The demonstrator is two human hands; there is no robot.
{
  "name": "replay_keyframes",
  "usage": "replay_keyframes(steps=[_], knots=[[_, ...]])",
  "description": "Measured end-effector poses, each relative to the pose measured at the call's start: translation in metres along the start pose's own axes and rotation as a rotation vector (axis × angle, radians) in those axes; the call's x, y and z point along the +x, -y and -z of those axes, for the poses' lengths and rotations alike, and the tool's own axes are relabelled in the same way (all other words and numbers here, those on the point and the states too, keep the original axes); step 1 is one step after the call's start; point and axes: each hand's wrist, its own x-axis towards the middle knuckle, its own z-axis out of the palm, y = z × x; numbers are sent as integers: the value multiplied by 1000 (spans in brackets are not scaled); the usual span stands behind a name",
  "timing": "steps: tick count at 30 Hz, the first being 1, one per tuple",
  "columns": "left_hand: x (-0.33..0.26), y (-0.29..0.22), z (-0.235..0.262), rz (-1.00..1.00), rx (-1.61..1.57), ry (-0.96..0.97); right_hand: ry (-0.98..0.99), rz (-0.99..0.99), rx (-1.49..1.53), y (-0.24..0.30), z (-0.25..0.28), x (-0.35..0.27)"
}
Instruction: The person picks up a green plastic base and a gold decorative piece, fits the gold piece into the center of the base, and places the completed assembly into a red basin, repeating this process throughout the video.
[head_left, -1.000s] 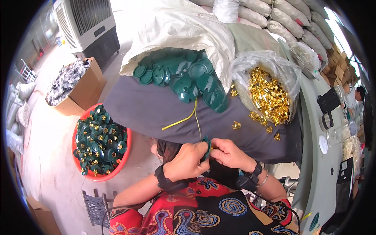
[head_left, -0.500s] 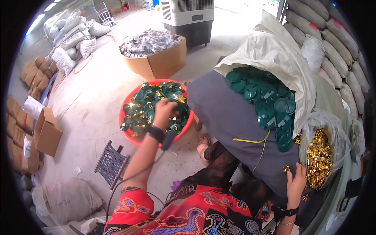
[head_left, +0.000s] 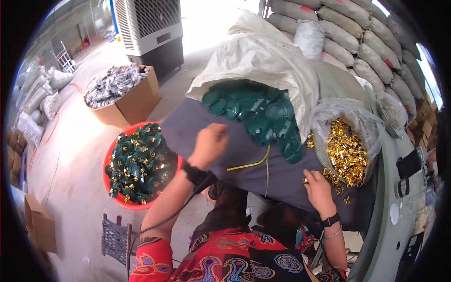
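My left hand is above the dark grey cloth, left of a pile of green plastic discs spilling from a white woven sack. Its fingers are loosely bent and apart, with nothing visible in them. My right hand rests near the cloth's right side, a small shiny gold piece pinched at its fingertips. Beside it, a clear plastic bag holds many gold pieces, some spilled onto the cloth. A red basin at the left contains green discs with gold pieces on them.
A cardboard box of grey items stands behind the basin, near a large air cooler. A small woven-seat stool is at the lower left. Filled sacks are stacked at the back right. A yellow strap lies on the cloth.
My left hand has moved from over the red basin rightward to above the cloth, toward the green discs. The view has turned right. My right hand stays by the gold pieces.
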Motion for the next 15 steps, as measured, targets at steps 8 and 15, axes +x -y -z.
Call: replay_keyframes(steps=[8, 15], knots=[[59, -27, -88, 71, 263, 205, 47, -123, 129, -1, -5, -12], [72, -6, -93, 116, 302, 554, 10, -219, 364, 2, -7, -29]])
